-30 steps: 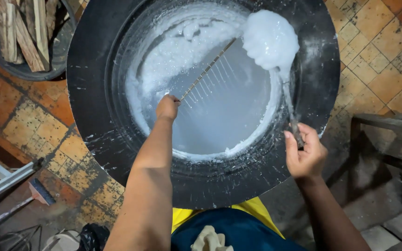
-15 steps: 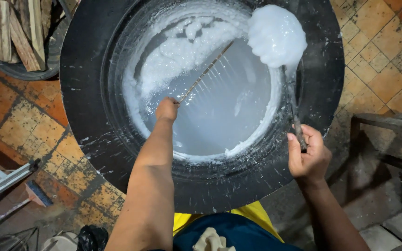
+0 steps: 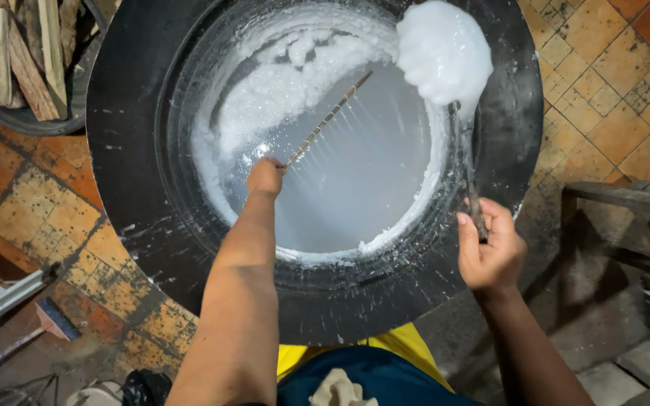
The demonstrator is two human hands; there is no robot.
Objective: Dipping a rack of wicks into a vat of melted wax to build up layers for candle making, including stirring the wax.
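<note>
A big round black pan (image 3: 137, 188) holds pale milky liquid (image 3: 362, 173), with white crusty foam (image 3: 280, 83) piled along its far and left inner wall. My left hand (image 3: 265, 177) grips the near end of a thin comb-like metal rake (image 3: 329, 119) that slants up to the right over the liquid. My right hand (image 3: 489, 252) holds the dark handle of a long ladle (image 3: 469, 173) over the pan's right rim. The ladle's far end carries a heaped white lump of foam (image 3: 444, 49), lifted above the liquid.
The pan stands on a worn orange and yellow tiled floor (image 3: 611, 98). A dark tub of split firewood (image 3: 20, 60) is at the top left. A wooden frame (image 3: 626, 203) stands to the right. Metal bars and a broom head (image 3: 54, 319) lie at the lower left.
The ladle with its white lump has risen slightly toward the pan's far right rim. My left hand and the rake have stayed almost in place.
</note>
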